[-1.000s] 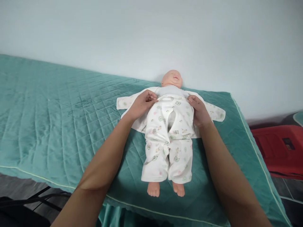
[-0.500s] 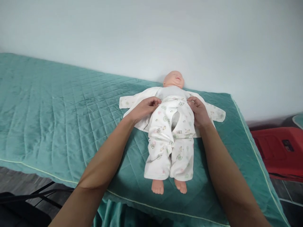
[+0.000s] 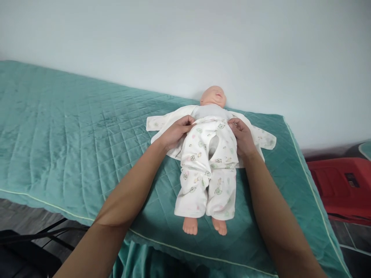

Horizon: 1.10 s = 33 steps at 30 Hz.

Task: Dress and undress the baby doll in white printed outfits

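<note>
A baby doll (image 3: 213,96) lies on its back on the teal quilted cover (image 3: 72,127), head toward the wall. It wears white printed trousers (image 3: 207,173) with an open crotch slit, and bare feet stick out at the bottom. An open white printed jacket (image 3: 262,137) is spread flat under it, sleeves out to both sides. My left hand (image 3: 175,132) pinches the left side of the trousers' waistband at the doll's waist. My right hand (image 3: 242,136) grips the right side of the same waistband. Both hands are closed on the fabric.
The teal cover drapes a long table that runs left, its front edge near me. A pale wall stands right behind the doll's head. A red object (image 3: 342,185) sits low at the right, and dark flooring and black cables (image 3: 34,235) show at lower left.
The trousers have slid a little higher on the doll's body, with both hands staying on the waistband. The view has shifted slightly.
</note>
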{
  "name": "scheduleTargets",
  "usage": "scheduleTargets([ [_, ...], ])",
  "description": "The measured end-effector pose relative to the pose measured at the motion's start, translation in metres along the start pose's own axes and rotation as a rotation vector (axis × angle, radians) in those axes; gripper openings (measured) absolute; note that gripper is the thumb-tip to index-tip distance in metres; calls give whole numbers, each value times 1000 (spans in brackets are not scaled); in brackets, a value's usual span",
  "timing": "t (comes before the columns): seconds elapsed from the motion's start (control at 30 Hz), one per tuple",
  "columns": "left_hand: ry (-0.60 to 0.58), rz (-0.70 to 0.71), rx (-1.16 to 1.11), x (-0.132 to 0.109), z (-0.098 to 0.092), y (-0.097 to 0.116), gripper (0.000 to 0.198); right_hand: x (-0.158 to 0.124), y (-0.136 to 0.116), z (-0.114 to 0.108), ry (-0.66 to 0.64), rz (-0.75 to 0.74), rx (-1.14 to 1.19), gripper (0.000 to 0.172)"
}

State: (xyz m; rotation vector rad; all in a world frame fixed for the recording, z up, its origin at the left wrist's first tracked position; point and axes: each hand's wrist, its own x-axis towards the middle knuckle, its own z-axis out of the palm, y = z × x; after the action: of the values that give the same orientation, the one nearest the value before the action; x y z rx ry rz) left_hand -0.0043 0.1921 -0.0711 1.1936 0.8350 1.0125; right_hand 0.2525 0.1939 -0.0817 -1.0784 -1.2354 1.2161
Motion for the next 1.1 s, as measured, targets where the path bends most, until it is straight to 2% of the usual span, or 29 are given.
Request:
scheduleTargets([
  [0.23,84,35,-101,5,-5,-3,26,2,5,-3,-15,-16,138,34],
  [0.43,142,60,-151,9,-11,-7,24,4,8,-9,-2,-24,73,36],
  [0.57,167,77,-160,8,-16,-9,24,4,8,-11,13,1,140,38],
  [0.8,40,-100,-105,7,-22,-5,29,5,7,-9,-12,29,120,35],
  [1.0,-71,-127,50,0,-30,4,36,5,8,-11,-54,37,157,31],
  [1.1,-89,-131,100,-2,-37,4,38,6,9,-13,-58,19,138,31],
])
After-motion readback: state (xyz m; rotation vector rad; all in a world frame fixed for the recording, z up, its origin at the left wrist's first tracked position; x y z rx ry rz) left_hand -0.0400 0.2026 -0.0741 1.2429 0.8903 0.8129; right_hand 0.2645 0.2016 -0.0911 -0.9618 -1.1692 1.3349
